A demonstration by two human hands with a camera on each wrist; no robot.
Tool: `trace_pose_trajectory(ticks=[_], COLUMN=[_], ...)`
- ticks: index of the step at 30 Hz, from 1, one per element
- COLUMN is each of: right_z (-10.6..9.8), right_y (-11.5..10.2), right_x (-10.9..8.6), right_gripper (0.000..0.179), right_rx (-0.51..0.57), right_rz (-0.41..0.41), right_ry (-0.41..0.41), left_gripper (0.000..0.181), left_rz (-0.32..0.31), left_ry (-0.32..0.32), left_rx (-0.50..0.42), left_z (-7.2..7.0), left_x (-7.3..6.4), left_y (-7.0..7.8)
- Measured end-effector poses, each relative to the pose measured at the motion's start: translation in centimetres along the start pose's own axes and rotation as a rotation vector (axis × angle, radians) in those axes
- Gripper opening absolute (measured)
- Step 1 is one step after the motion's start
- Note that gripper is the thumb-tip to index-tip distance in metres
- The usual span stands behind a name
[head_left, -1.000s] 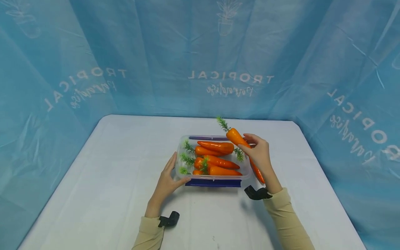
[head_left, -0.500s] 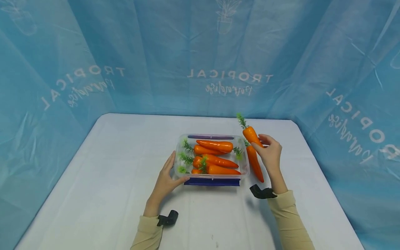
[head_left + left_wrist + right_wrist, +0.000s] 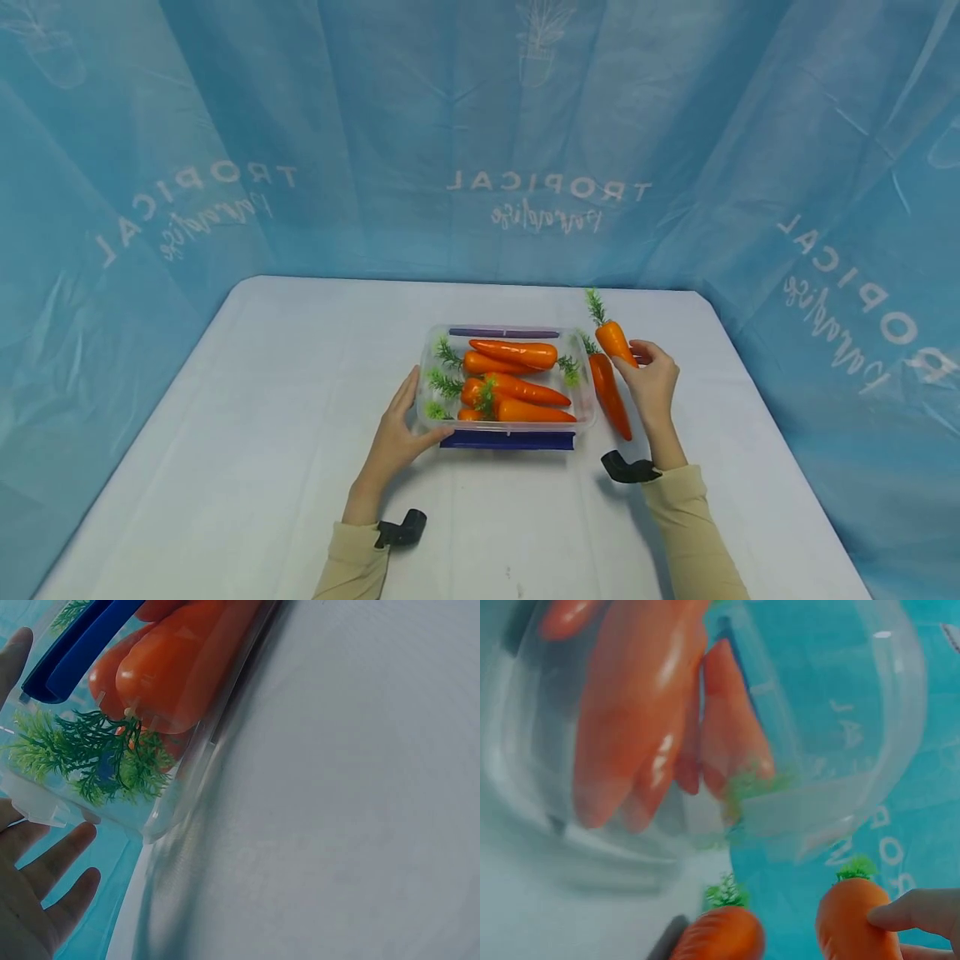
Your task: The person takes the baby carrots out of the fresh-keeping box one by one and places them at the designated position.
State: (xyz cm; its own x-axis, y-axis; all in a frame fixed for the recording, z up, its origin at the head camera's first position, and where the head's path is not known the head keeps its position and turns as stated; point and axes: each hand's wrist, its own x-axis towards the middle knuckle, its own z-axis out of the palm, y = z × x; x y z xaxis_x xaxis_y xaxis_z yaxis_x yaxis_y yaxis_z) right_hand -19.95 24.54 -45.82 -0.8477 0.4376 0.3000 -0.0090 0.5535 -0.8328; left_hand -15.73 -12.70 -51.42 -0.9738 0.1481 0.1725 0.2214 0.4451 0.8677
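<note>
A clear plastic container (image 3: 590,392) with blue side clips holds several orange carrots (image 3: 525,388) with green feathery tops. My left hand (image 3: 395,433) rests along its left end, fingers spread, thumb by the near corner. In the left wrist view, those fingers (image 3: 67,907) are extended beside the container's end wall. To the right of the container, my right hand (image 3: 651,385) pinches a carrot (image 3: 614,342) between thumb and fingers, its leafy top pointing away from me. Another carrot (image 3: 611,398) lies on the table between the container and that hand.
The white-covered table (image 3: 300,375) spreads out on both sides of the container. A blue printed curtain (image 3: 375,125) hangs behind it and at both sides. One blue clip (image 3: 507,440) folds down along the container's near side.
My right hand has moved right with its carrot, from over the container's right edge to beyond the carrot on the table, then slightly lower. The left hand has stayed at the container.
</note>
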Motion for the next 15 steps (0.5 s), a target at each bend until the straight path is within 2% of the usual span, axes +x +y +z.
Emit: trace_pose_trajectory(ticks=[15], right_z=[0.7], right_y=[3.0], right_x=[-0.5], right_gripper=[0.031], right_rx=[-0.014], right_rz=[0.065], right_ry=[0.059], left_gripper=[0.105], left_rz=[0.013], left_ry=[0.012], left_rx=[0.009], left_z=[0.1], left_x=[-0.1], left_y=[-0.1])
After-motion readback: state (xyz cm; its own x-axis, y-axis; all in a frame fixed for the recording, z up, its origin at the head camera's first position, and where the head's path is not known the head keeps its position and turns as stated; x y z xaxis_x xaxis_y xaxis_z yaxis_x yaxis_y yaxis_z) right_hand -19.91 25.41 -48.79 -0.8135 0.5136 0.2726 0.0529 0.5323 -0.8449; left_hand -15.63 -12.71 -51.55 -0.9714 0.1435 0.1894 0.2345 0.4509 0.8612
